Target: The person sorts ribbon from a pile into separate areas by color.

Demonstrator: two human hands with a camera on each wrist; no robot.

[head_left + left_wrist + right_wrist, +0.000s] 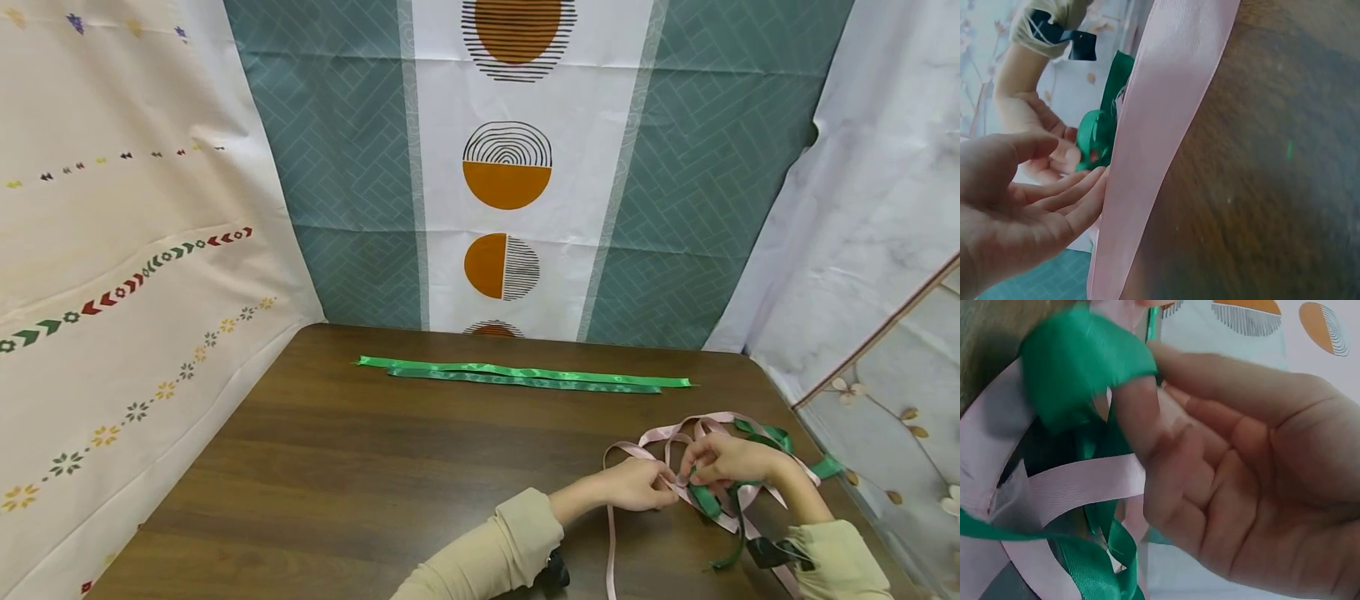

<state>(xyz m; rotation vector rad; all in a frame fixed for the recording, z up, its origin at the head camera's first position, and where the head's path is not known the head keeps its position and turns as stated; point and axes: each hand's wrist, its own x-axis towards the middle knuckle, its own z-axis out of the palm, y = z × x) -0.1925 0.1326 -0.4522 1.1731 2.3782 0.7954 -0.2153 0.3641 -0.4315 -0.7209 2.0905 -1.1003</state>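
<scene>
At the right side of the table, my right hand (731, 461) pinches a green ribbon (1088, 369), with a finger through its loop in the right wrist view. Close beside it is my left hand (633, 485). Its fingers (1079, 197) are extended, their tips right at the edge of a pink ribbon (1163, 106), and the thumb stands apart. Pink and green ribbons lie tangled beneath and around the right hand. One pink strand runs down past the left wrist toward the near edge.
Toward the back of the brown table (360, 467), a bright green ribbon (525, 372) and a darker green ribbon (525, 382) lie straight, side by side. Patterned cloth hangs behind the table (352, 167) and along both sides.
</scene>
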